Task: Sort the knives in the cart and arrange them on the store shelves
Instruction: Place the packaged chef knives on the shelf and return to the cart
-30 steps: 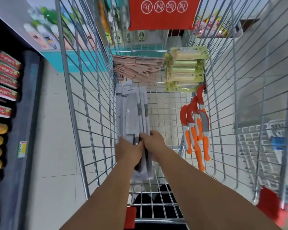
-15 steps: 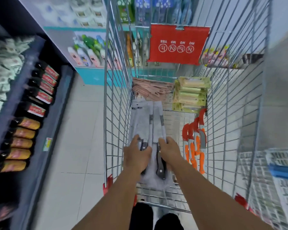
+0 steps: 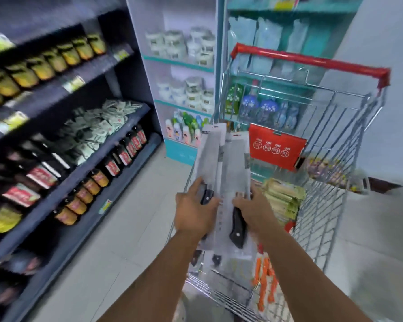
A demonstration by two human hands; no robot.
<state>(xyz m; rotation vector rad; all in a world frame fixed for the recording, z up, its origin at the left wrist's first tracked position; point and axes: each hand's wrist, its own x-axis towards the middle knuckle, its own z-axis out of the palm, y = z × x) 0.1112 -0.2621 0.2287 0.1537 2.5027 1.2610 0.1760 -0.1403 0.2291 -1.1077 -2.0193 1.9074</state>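
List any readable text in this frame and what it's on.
None can be read for sure.
Red sign on the cart: four crossed-circle icons with short captions, upside down and blurred.
Knife packs held in both hands: header print too small.
Bottle labels and shelf price tags: motion-blurred, unreadable.

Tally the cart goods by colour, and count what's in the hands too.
Black-handled knives, in packs gripped by the left hand and right hand: 2 plainly showing; dark blurs below left uncounted.
Orange-handled knives in the cart: 1 bunch, too blurred to count singly.
Yellow-green packs: 1 stack.
Total: 2 knives, 1 bunch, 1 stack.
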